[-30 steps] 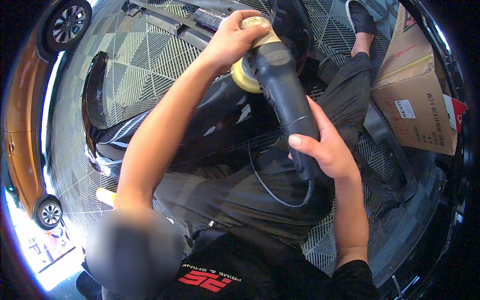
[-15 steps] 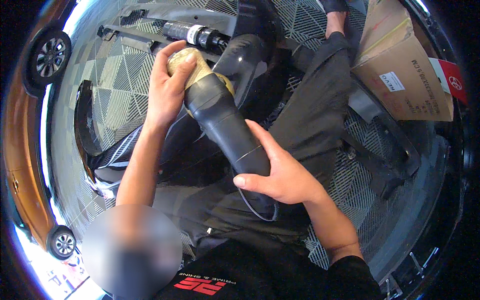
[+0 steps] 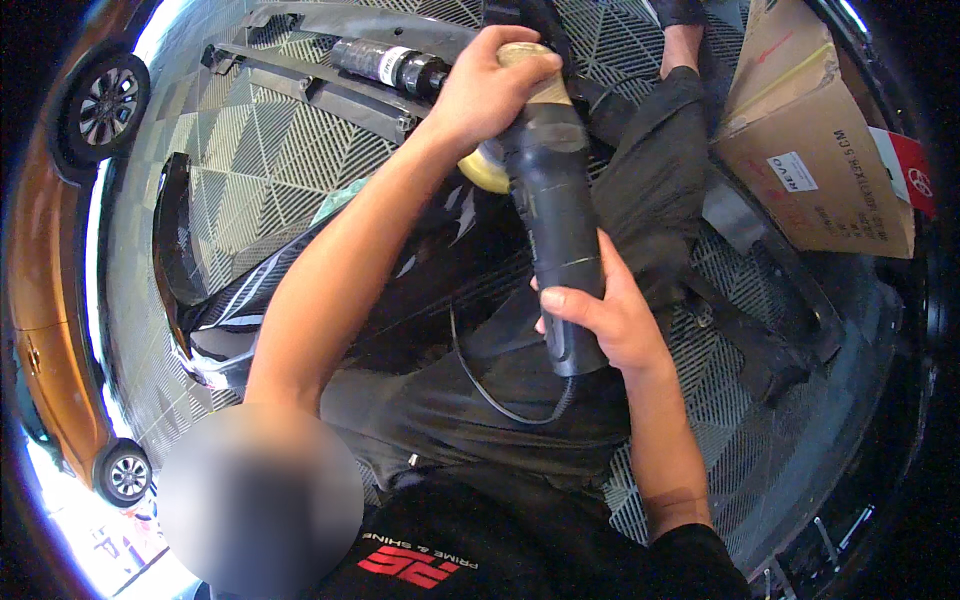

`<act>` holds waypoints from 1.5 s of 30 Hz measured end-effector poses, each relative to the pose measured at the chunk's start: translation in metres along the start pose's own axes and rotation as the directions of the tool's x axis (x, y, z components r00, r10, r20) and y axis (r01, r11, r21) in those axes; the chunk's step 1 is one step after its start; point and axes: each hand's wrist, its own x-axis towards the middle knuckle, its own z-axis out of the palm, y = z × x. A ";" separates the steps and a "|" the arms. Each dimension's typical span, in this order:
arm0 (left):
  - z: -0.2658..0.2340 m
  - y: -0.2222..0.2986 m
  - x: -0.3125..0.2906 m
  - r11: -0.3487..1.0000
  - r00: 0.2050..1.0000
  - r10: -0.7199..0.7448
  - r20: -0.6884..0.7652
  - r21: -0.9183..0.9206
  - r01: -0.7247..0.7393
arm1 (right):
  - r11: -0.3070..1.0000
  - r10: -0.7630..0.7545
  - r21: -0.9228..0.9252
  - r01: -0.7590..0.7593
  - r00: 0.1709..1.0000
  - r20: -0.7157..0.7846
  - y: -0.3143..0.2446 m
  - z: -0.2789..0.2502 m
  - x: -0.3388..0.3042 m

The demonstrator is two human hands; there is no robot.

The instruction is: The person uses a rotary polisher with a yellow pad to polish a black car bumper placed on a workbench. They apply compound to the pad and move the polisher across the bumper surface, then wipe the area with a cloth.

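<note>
Both my hands hold a black corded polisher (image 3: 550, 190) over a glossy black car bumper (image 3: 420, 235). My left hand (image 3: 492, 85) is closed over the tan, taped-looking head at the far end. Lower down, my right hand (image 3: 610, 315) wraps round the rear body, thumb lying along its top. A yellow polishing pad (image 3: 484, 170) shows under the head, beside my left wrist; whether it touches the panel I cannot tell. The cord (image 3: 490, 395) leaves the near end and loops left over my dark trousers.
Another dark cylindrical tool (image 3: 385, 66) with a white label lies beyond, on black trim pieces (image 3: 300, 95). A cardboard box (image 3: 815, 170) stands at right. An orange car (image 3: 45, 290) is at far left. Grey patterned tiles (image 3: 250, 165) cover the floor; a greenish cloth (image 3: 338, 200) lies near my left forearm.
The polisher has moved right and slightly away from me, and now stands more upright in view. Both hands went with it, grips kept. The greenish cloth has come into sight.
</note>
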 end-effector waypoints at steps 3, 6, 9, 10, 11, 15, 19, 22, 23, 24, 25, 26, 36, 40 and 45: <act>0.014 -0.009 0.022 0.998 0.997 -0.046 0.065 -0.040 0.049 | 0.997 -0.051 0.057 0.054 0.998 -0.045 -0.002 -0.005 0.006; 0.021 -0.019 0.041 0.995 0.993 -0.042 0.110 -0.080 0.051 | 0.993 -0.050 0.107 0.057 0.997 -0.066 -0.008 -0.008 0.010; 0.030 -0.023 0.056 0.999 0.993 -0.013 0.116 -0.047 0.019 | 0.989 -0.045 0.137 0.055 0.997 -0.070 -0.014 -0.016 0.017; 0.035 -0.023 0.061 1.000 0.993 -0.010 0.116 -0.013 0.011 | 0.989 -0.051 0.138 0.061 0.996 -0.072 -0.015 -0.019 0.019; 0.037 -0.023 0.065 1.000 0.993 -0.010 0.117 0.025 0.007 | 0.988 -0.055 0.143 0.065 0.996 -0.073 -0.016 -0.022 0.021; 0.033 -0.027 0.088 0.995 0.978 -0.095 0.184 -0.015 0.099 | 0.984 -0.060 0.168 0.067 0.997 -0.046 -0.025 -0.030 0.032; 0.025 -0.029 0.109 0.994 0.971 -0.109 0.213 0.031 0.105 | 0.981 -0.111 0.157 0.111 0.994 -0.009 -0.034 -0.038 0.044; 0.017 -0.028 0.116 0.995 0.974 -0.083 0.209 -0.042 0.094 | 0.981 -0.141 0.137 0.136 0.990 0.023 -0.040 -0.044 0.051; 0.015 -0.028 0.118 0.992 0.977 -0.085 0.198 -0.072 0.101 | 0.977 -0.167 0.138 0.161 0.985 0.033 -0.043 -0.046 0.053; 0.012 -0.028 0.120 0.989 0.979 -0.087 0.186 -0.102 0.107 | 0.973 -0.192 0.138 0.185 0.980 0.043 -0.045 -0.046 0.055; 0.010 -0.028 0.122 0.985 0.981 -0.090 0.174 -0.132 0.113 | 0.967 -0.214 0.156 0.204 0.975 0.056 -0.047 -0.046 0.057; 0.006 -0.028 0.123 0.984 0.983 -0.089 0.163 -0.140 0.112 | 0.960 -0.235 0.174 0.220 0.969 0.070 -0.047 -0.046 0.060; -0.015 -0.034 0.127 0.968 0.990 -0.077 0.116 -0.229 0.102 | 0.956 -0.230 0.205 0.210 0.970 0.078 -0.056 -0.036 0.067; -0.021 -0.031 0.125 0.982 0.975 -0.021 0.222 -0.181 0.062 | 0.956 -0.249 0.187 0.226 0.962 0.112 -0.053 -0.037 0.068; -0.017 -0.022 0.115 0.968 0.980 -0.053 0.194 -0.230 0.098 | 0.965 -0.218 0.175 0.197 0.970 0.110 -0.054 -0.035 0.064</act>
